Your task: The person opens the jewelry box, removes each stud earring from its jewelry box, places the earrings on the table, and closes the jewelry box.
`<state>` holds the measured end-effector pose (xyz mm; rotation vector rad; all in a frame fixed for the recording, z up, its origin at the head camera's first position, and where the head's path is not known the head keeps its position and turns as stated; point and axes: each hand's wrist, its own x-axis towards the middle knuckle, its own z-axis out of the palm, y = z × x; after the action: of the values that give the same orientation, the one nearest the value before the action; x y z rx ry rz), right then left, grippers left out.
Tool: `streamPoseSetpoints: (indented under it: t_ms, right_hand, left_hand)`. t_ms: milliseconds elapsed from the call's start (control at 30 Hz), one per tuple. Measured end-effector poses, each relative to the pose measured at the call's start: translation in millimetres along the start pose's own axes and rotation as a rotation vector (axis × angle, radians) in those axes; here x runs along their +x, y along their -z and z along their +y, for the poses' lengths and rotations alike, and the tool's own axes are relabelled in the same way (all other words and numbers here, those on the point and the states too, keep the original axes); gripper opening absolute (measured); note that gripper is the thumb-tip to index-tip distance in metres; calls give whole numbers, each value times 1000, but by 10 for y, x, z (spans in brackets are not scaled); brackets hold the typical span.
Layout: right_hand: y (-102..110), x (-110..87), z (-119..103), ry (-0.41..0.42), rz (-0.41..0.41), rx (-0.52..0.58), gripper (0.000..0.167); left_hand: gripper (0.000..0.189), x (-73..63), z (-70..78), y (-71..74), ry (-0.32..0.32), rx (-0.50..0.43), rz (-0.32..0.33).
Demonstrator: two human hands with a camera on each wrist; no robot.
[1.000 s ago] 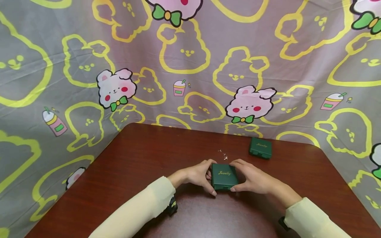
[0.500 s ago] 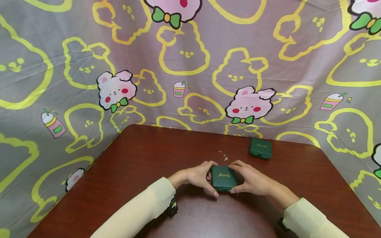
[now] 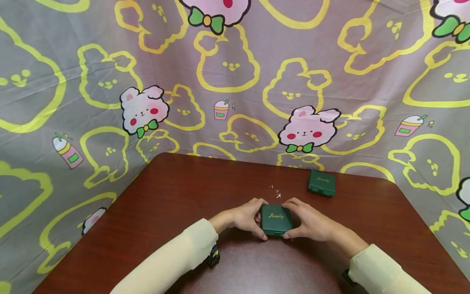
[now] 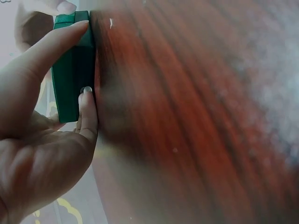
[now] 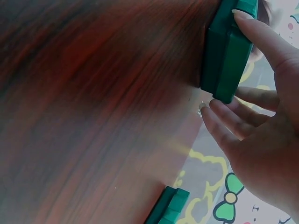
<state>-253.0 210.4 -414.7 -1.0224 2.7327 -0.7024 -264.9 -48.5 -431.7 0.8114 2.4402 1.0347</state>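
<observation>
A dark green jewelry box, its lid closed and lettered "Jewelry" in gold, lies flat on the brown table between both hands. From its left side my left hand grips it, the thumb near the front and the fingers toward the back. The left wrist view shows that thumb against the box's front face. My right hand holds the opposite side, its thumb at the front corner. In the right wrist view this thumb touches the box close to its clasp, and the other fingers reach round the back corner.
A second green jewelry box, also closed, lies at the back right of the wooden table. Several tiny white pieces are scattered just behind the held box. A cartoon-print curtain hangs along the table's back and sides.
Compared with one second ago, the held jewelry box is very slightly closer to the person. Both hands have kept their grip, and the second box has not moved.
</observation>
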Motion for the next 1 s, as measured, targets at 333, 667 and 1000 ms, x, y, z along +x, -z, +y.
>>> streamPoseSetpoints:
  t_ms: [333, 667, 1000]
  right_hand:
    - [-7, 16, -7, -23, -11, 11, 87]
    - [-53, 41, 0, -30, -33, -2, 94]
    - [-47, 101, -14, -35, -54, -43, 91]
  left_hand:
    - [87, 22, 3, -17, 11, 12, 6]
    - [87, 40, 9, -25, 18, 27, 24]
    - [92, 29, 18, -28, 5, 64, 12]
